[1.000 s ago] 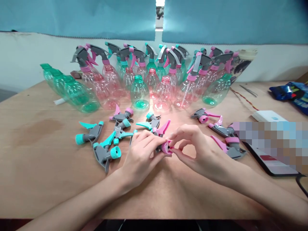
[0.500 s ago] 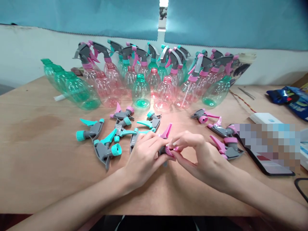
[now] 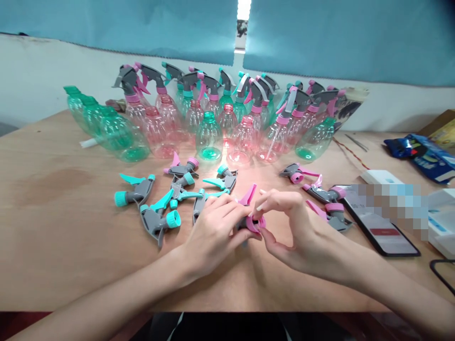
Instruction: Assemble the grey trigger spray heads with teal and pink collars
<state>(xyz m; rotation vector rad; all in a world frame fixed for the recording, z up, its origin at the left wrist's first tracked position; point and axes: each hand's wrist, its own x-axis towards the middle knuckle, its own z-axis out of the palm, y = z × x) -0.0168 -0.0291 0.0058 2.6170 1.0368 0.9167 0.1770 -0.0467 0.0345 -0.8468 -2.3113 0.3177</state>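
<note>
My left hand [image 3: 213, 227] grips the grey body of a pink-and-grey spray trigger head [image 3: 250, 210] just above the wooden table [image 3: 53, 199]. My right hand [image 3: 295, 222] pinches the pink screw collar at the head's end, thumb below and fingertips on top. The pink lever sticks up between my hands. Loose teal-and-grey trigger heads [image 3: 156, 208] lie to the left of my left hand. Pink-and-grey trigger heads [image 3: 320, 199] lie to the right of my right hand.
Pink and green plastic bottles [image 3: 213, 123], several capped with spray heads, stand in rows at the back; green bottles [image 3: 106, 128] lie at back left. A phone [image 3: 382, 232], a white box [image 3: 382, 177] and blue packets [image 3: 423, 154] sit at the right.
My right hand's fingers have shifted on the pink collar, lifting and curling over it. The head has stayed between my hands. The camera has tilted slightly.
</note>
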